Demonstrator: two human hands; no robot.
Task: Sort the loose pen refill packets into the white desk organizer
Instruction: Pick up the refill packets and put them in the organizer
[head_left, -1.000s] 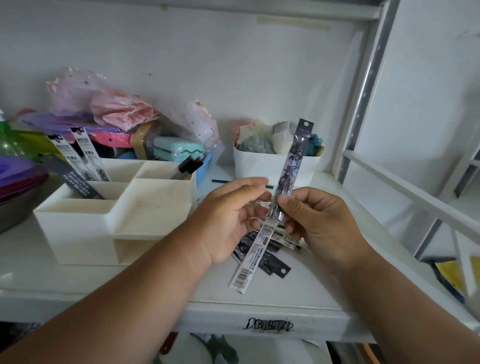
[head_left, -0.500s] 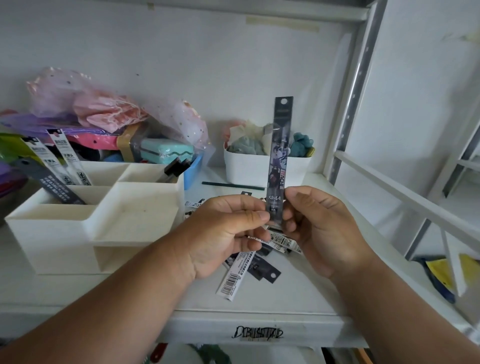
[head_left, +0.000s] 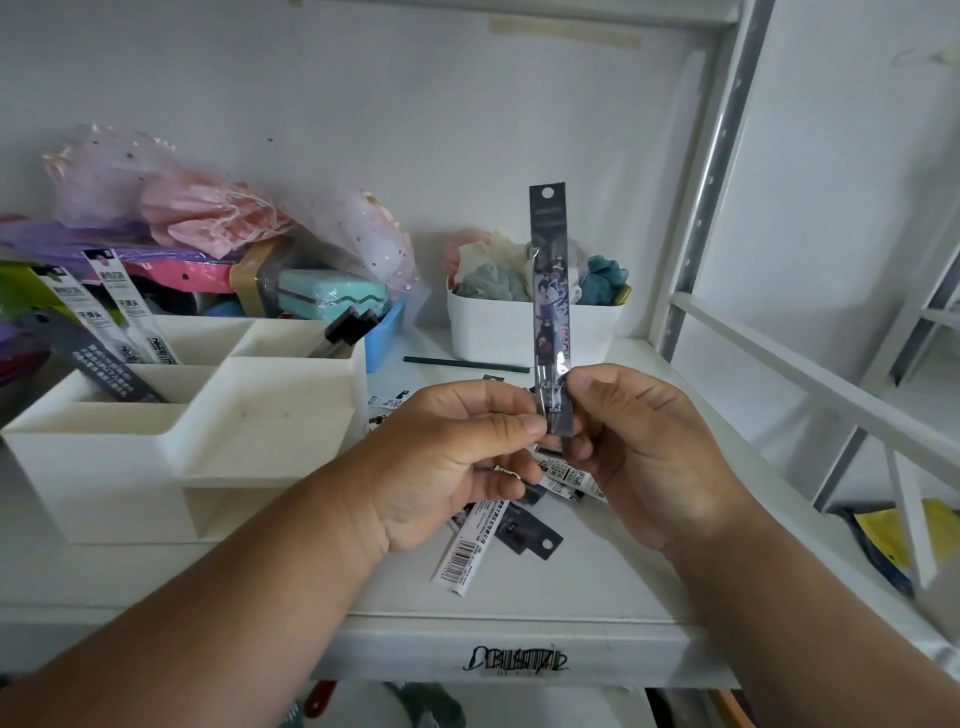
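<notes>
A long dark pen refill packet (head_left: 550, 291) with a printed picture stands upright above the shelf. My left hand (head_left: 457, 457) and my right hand (head_left: 639, 452) both pinch its lower end between thumb and fingers. Under my hands lies a loose pile of refill packets (head_left: 493, 535), one showing a barcode. The white desk organizer (head_left: 197, 415) stands to the left, with three packets (head_left: 109, 322) leaning in its back-left compartments and dark pens in the back-right one.
A white tub (head_left: 498, 332) of cloth items stands behind the held packet. A thin dark stick (head_left: 467, 364) lies before it. Pink bags, a teal case and a blue box crowd the back left. Metal shelf posts (head_left: 706, 176) rise at the right.
The held packet has swung from a rightward tilt to upright and sits a bit higher. Both hands shifted slightly right as the view moved closer.
</notes>
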